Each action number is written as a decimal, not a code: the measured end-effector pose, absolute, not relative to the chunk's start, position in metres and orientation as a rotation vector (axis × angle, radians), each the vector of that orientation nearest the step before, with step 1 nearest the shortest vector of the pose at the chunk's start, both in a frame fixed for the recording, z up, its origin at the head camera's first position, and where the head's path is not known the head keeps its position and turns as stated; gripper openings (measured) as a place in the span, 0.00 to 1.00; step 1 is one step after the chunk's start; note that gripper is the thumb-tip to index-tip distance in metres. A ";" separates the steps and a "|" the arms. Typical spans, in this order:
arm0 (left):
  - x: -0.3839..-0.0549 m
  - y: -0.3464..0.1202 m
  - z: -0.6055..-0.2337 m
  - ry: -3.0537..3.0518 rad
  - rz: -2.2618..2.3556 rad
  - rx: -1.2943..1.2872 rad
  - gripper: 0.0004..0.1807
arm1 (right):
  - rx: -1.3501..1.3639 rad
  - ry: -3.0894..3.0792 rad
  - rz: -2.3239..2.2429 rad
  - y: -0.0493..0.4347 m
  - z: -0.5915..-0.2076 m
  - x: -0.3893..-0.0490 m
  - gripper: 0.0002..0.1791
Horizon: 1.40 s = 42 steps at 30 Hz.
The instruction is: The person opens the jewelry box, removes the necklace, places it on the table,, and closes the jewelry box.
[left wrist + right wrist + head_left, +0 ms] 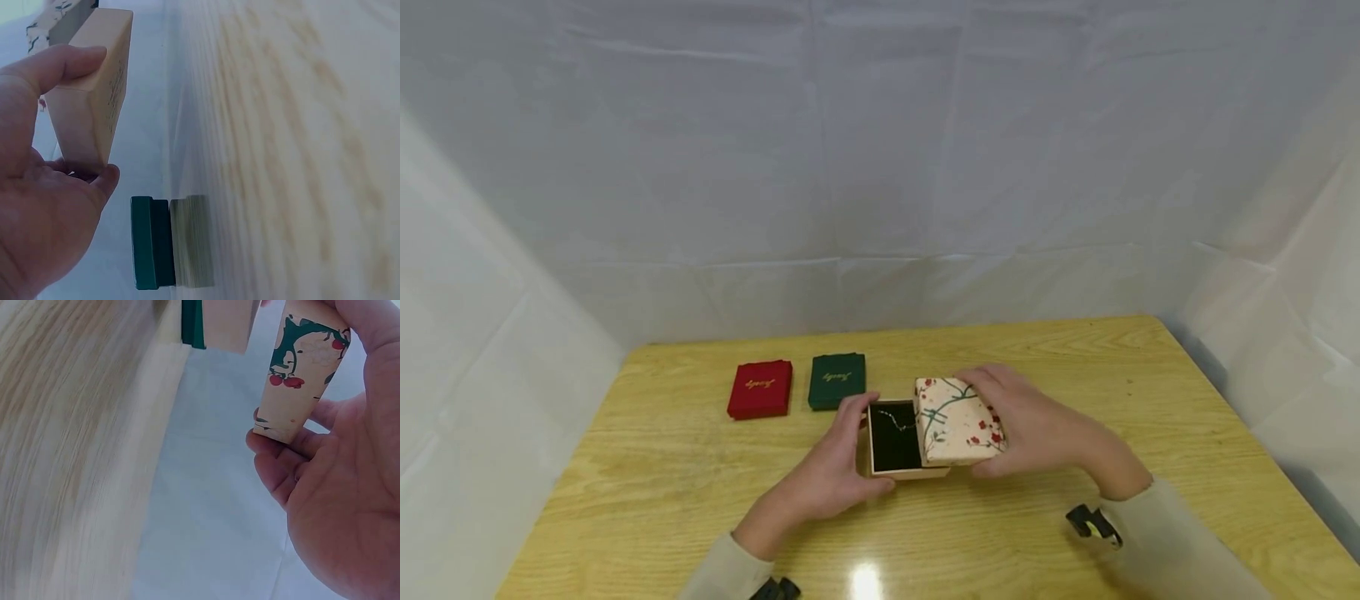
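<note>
A: Left hand point(831, 471), doing what?

B: Grips the pale box base point(917, 474) by its left end. Bends the thumb round the near side, the fingers round the far one.

A: Resting on the wooden table point(700, 500), or lifted?

B: Lifted. Shows its printed underside in the left wrist view, with space between it and the tabletop.

A: And the right hand point(1037, 429)?

B: Pinches the lid point(958, 421) from the right, thumb at the near edge, fingers at the far edge.

A: Patterned, that lid?

B: Yes, cream with green branches and red blossoms.

A: Fitted on the base?

B: No. Covers only the right part from above, shifted rightward, leaving the left part in plain sight. Shows a gap beside the base in the right wrist view; touching anywhere else, cannot tell.

A: Inside the base?

B: A black insert point(895, 452), and on it a thin silvery chain point(902, 428). Runs toward the lid's edge; how far beneath, cannot tell.

A: Anything else on the table?

B: A green box point(837, 381), just beyond the left fingertips, and left of it, a little apart, a red box point(760, 390). Gold script on both tops.

A: Behind all that?

B: White cloth point(850, 167), creased, hanging behind the table and at both sides.
</note>
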State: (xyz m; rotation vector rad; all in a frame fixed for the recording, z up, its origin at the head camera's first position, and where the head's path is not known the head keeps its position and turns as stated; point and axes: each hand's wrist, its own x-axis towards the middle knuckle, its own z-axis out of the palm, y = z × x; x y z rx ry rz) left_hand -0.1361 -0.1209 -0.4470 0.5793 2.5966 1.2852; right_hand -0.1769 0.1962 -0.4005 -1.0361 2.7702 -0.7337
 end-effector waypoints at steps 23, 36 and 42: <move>-0.129 -0.123 -0.446 2.614 1.201 0.616 0.63 | -0.957 2.763 -0.698 0.250 -0.409 -0.171 0.66; -0.126 -0.121 -0.449 2.616 1.163 0.675 0.61 | -0.883 2.751 -0.641 0.288 -0.416 -0.166 0.63; -0.125 -0.119 -0.450 2.614 1.130 0.701 0.60 | -0.899 2.715 -0.618 0.301 -0.418 -0.166 0.63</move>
